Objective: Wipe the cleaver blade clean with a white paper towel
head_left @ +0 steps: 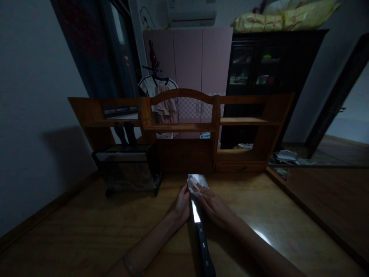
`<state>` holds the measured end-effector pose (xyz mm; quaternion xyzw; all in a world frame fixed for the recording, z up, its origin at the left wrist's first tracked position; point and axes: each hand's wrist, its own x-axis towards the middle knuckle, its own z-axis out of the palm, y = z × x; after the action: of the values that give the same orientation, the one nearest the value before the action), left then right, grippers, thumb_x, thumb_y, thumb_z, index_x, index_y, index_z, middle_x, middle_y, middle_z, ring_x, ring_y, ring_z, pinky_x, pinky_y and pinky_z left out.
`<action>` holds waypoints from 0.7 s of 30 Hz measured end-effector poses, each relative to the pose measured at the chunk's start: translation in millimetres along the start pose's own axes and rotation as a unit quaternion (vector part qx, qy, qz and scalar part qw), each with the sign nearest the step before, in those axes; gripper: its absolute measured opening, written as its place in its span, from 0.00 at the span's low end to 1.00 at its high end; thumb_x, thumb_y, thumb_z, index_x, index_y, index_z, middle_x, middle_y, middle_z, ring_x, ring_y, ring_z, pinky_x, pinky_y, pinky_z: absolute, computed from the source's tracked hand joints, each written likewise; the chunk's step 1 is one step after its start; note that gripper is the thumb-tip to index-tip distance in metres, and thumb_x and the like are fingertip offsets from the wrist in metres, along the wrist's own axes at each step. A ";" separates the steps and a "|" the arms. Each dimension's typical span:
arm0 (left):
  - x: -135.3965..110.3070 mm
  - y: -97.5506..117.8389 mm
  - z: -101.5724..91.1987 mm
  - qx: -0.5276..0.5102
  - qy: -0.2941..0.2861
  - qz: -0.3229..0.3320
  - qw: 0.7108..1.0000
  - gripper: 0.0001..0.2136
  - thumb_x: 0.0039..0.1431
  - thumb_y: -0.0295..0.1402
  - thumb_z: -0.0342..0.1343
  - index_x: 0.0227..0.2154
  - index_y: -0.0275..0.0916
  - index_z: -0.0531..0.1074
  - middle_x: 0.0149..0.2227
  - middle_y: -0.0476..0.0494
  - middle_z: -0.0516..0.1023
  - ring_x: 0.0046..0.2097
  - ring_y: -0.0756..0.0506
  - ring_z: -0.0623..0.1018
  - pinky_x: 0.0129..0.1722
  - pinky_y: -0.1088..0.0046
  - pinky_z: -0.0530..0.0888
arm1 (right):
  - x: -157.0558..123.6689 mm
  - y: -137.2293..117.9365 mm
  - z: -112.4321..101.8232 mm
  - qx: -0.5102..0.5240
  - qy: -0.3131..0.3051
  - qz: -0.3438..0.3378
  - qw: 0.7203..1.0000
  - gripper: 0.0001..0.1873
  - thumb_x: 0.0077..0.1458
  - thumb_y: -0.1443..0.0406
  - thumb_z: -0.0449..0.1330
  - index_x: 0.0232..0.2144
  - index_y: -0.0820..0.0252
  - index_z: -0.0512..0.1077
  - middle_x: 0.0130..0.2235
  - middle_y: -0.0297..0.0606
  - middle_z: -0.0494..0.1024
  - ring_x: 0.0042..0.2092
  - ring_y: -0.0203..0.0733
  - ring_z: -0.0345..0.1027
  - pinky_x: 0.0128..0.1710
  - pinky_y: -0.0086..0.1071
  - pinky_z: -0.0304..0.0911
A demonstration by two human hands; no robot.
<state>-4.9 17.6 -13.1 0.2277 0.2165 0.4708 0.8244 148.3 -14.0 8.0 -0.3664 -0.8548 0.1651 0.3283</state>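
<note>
A kitchen knife with a black riveted handle points away from me above the wooden desk, its handle toward the bottom of the view. My left hand grips the blade along its left side, with the fingers partly hidden. On the upper part of the blade lies a crumpled white tissue. My right hand presses that tissue against the metal with its fingertips. Left of both hands stands a dark knife block, with two black handles sticking up from it.
The desk top is bare wood with a raised edge at the right. A wooden shelf unit runs along its back. Behind stand a pink wardrobe and a dark cabinet. A wall borders the desk at left.
</note>
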 end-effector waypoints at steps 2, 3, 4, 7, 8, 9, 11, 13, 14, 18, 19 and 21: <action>-1.5 0.9 3.7 -0.003 -0.004 0.002 1.000 0.21 0.62 0.42 0.46 0.42 0.29 0.74 0.42 0.32 0.78 0.48 0.40 0.75 0.55 0.66 0.65 | 0.3 -0.9 -0.4 0.001 0.001 -0.001 1.000 0.23 0.70 0.58 0.40 0.64 0.51 0.53 0.65 0.31 0.51 0.65 0.43 0.42 0.65 0.44 0.44; -2.2 1.3 5.6 -0.005 -0.003 0.002 1.000 0.21 0.62 0.42 0.46 0.42 0.29 0.74 0.42 0.33 0.78 0.48 0.40 0.75 0.55 0.67 0.65 | 0.5 -1.4 -0.6 0.001 0.000 -0.002 1.000 0.23 0.70 0.58 0.40 0.64 0.51 0.53 0.65 0.31 0.51 0.65 0.43 0.42 0.65 0.44 0.44; -2.7 1.6 7.0 -0.007 -0.001 0.002 1.000 0.20 0.61 0.42 0.47 0.41 0.29 0.74 0.42 0.33 0.78 0.48 0.41 0.75 0.55 0.67 0.65 | 0.7 -1.8 -0.9 0.001 0.000 -0.003 1.000 0.23 0.70 0.58 0.40 0.64 0.50 0.53 0.65 0.31 0.51 0.65 0.43 0.41 0.65 0.44 0.43; -1.4 1.0 6.8 -0.011 0.009 0.000 1.000 0.19 0.61 0.41 0.48 0.41 0.30 0.74 0.42 0.35 0.78 0.48 0.42 0.75 0.55 0.68 0.65 | 0.9 -2.7 -1.9 0.000 0.000 -0.006 1.000 0.23 0.70 0.59 0.41 0.65 0.50 0.51 0.65 0.31 0.50 0.66 0.42 0.41 0.65 0.44 0.43; 0.0 0.1 4.9 -0.010 0.010 0.004 1.000 0.18 0.61 0.40 0.48 0.41 0.30 0.74 0.42 0.35 0.78 0.48 0.42 0.75 0.55 0.68 0.65 | 0.8 -2.7 -2.2 0.000 -0.001 -0.008 1.000 0.23 0.70 0.59 0.41 0.65 0.50 0.51 0.65 0.31 0.50 0.66 0.42 0.41 0.65 0.44 0.43; 1.8 -1.0 2.2 -0.007 0.009 0.009 1.000 0.17 0.61 0.39 0.48 0.41 0.30 0.74 0.41 0.35 0.78 0.48 0.42 0.75 0.55 0.68 0.65 | 0.6 -2.6 -2.5 0.000 -0.003 -0.010 1.000 0.23 0.70 0.59 0.41 0.65 0.51 0.51 0.65 0.32 0.50 0.66 0.43 0.41 0.65 0.44 0.43; 5.6 -3.6 -4.1 0.001 0.008 0.020 1.000 0.16 0.61 0.37 0.48 0.40 0.29 0.74 0.41 0.35 0.78 0.47 0.43 0.76 0.54 0.69 0.66 | -0.1 -2.1 -2.9 0.000 -0.008 -0.012 1.000 0.23 0.70 0.60 0.41 0.65 0.51 0.52 0.65 0.32 0.50 0.65 0.43 0.42 0.65 0.44 0.43; 8.8 -6.2 -9.8 0.010 0.025 0.038 0.999 0.13 0.60 0.34 0.49 0.39 0.31 0.74 0.39 0.37 0.78 0.44 0.45 0.77 0.53 0.70 0.66 | -0.8 -1.2 -2.7 0.001 -0.009 -0.008 1.000 0.22 0.70 0.60 0.41 0.64 0.51 0.53 0.65 0.33 0.50 0.65 0.43 0.42 0.65 0.45 0.43; 9.8 -7.1 -11.8 0.015 0.038 0.051 0.998 0.11 0.59 0.33 0.50 0.38 0.32 0.74 0.39 0.39 0.79 0.42 0.46 0.77 0.53 0.71 0.67 | -1.1 -0.9 -2.5 0.001 -0.009 -0.005 1.000 0.22 0.70 0.59 0.41 0.64 0.51 0.54 0.65 0.32 0.50 0.65 0.43 0.42 0.65 0.46 0.43; 9.9 -7.5 -13.7 0.026 0.065 0.071 0.995 0.09 0.58 0.31 0.51 0.35 0.33 0.74 0.34 0.41 0.78 0.38 0.47 0.77 0.51 0.70 0.68 | -0.9 -1.5 -2.1 -0.006 -0.014 -0.004 1.000 0.22 0.70 0.58 0.40 0.63 0.51 0.55 0.65 0.31 0.50 0.66 0.42 0.41 0.65 0.45 0.43; 9.2 -6.9 -13.4 0.024 0.064 0.065 0.996 0.10 0.58 0.32 0.50 0.34 0.33 0.74 0.33 0.41 0.78 0.37 0.46 0.77 0.50 0.70 0.68 | -0.5 -2.2 -2.1 -0.006 -0.013 -0.005 1.000 0.22 0.70 0.58 0.40 0.63 0.51 0.55 0.65 0.31 0.50 0.66 0.42 0.41 0.65 0.45 0.43; 7.3 -5.3 -12.8 0.012 0.051 0.048 0.997 0.12 0.59 0.35 0.50 0.36 0.33 0.74 0.34 0.40 0.78 0.38 0.45 0.77 0.51 0.69 0.67 | 0.6 -3.4 -2.2 -0.007 -0.006 -0.005 1.000 0.22 0.70 0.58 0.40 0.63 0.51 0.55 0.65 0.32 0.51 0.65 0.42 0.42 0.65 0.44 0.43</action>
<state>-5.2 23.8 -27.5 0.2234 0.2529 0.5180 0.7860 147.7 -15.7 11.6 -0.3633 -0.8598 0.1598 0.3212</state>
